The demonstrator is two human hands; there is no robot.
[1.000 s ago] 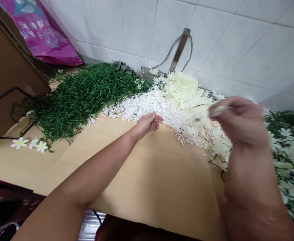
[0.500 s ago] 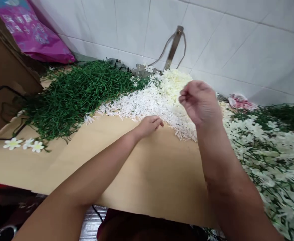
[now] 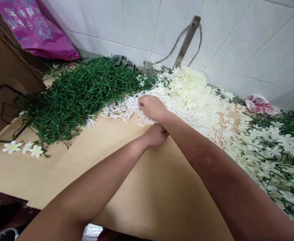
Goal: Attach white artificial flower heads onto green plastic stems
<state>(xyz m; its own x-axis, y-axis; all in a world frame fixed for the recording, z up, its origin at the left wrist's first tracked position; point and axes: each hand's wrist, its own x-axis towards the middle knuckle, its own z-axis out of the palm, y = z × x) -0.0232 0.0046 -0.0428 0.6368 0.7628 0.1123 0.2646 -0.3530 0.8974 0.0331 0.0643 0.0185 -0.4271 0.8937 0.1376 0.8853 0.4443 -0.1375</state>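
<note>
My right hand (image 3: 152,107), its fingers curled together, is over a pile of thin white strips (image 3: 121,108); anything it pinches is hidden. Just below it, my left hand (image 3: 156,135) is closed above the tan board (image 3: 147,180), partly covered by my right wrist, and what its fingers hold cannot be made out. Behind the white strips lies a heap of pale yellow-white artificial petals (image 3: 192,87). A large tangle of green plastic stems (image 3: 86,90) spreads to the left of both hands.
Finished-looking white flowers (image 3: 275,157) on green stems are heaped at the right. Several single flowers (image 3: 12,146) lie at the left. A cardboard box (image 3: 8,73) and a purple bag (image 3: 36,30) stand behind them. A metal strip (image 3: 188,40) leans on the tiled wall.
My right hand has swung left and down from above the petals to the white strips, crossing over my left wrist's far side. My left hand stays low over the board. The view has shifted slightly.
</note>
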